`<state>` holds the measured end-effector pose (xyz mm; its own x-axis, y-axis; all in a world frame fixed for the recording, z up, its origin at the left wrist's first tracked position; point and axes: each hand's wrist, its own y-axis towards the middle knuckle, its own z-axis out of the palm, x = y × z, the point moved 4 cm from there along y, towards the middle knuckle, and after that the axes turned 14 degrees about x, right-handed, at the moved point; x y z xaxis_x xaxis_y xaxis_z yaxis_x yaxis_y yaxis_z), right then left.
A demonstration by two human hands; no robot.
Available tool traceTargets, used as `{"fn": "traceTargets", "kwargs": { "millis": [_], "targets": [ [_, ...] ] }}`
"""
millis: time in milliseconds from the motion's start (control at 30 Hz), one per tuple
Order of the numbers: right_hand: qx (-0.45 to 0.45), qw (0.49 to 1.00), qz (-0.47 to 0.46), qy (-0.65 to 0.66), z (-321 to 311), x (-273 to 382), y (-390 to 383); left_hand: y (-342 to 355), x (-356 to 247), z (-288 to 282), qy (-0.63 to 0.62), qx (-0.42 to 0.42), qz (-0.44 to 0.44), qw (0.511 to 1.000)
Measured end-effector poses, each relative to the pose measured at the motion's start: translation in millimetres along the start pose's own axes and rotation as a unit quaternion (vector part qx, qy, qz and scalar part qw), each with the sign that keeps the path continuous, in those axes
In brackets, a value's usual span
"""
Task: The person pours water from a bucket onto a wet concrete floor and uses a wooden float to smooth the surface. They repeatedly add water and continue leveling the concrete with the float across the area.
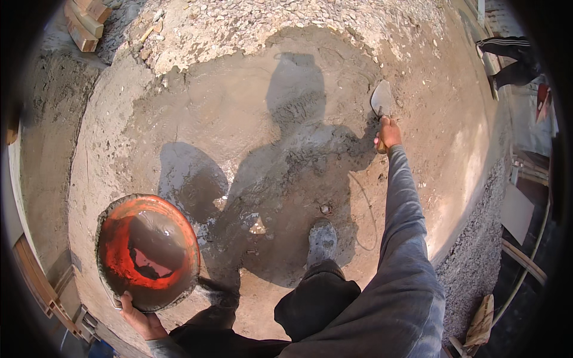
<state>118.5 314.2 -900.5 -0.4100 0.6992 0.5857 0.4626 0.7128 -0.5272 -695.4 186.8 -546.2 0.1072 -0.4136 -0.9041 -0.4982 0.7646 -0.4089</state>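
The bucket [114,250] is held by the left hand [142,320], which is closed on the near part of its rim; the thumb is laid over the edge, while the rest of the fingers are hidden beneath. Its mouth is turned up toward the head, and grey slurry [161,232] can be seen inside, with the orange wall bared in places. A grip at the rim seems to have been chosen so that the tilt can be governed. The bucket's shadow is thrown well ahead of the left hand, apart from the bucket, so it is probably being carried clear of the ground.

The trowel [382,98] is gripped by the right hand [389,132], with the fingers wrapped around the handle and the blade pointed away. The right arm is stretched far forward, presumably so that the wet mud [227,101] can be reached without being stepped in further. Whether the ground is touched by the blade cannot be told.

Between the hands, a mud-caked boot [323,241] is planted, apparently for balance. Beyond both hands, the mud is bordered by pale gravel [221,27]. Far right of the right hand, another person's legs [513,62] are seen.
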Motion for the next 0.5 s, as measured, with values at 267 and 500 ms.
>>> {"fn": "traceTargets", "kwargs": {
  "millis": [267, 500],
  "targets": [
    [0.277, 0.927, 0.002, 0.252, 131, 248, -17, 4, -5, 72, -0.083, 0.008, 0.011, 0.996],
    [0.209, 0.874, -0.254, -0.358, 167, 307, -28, 26, -14, 159, -0.069, 0.01, 0.085, 0.994]
  ]
}}
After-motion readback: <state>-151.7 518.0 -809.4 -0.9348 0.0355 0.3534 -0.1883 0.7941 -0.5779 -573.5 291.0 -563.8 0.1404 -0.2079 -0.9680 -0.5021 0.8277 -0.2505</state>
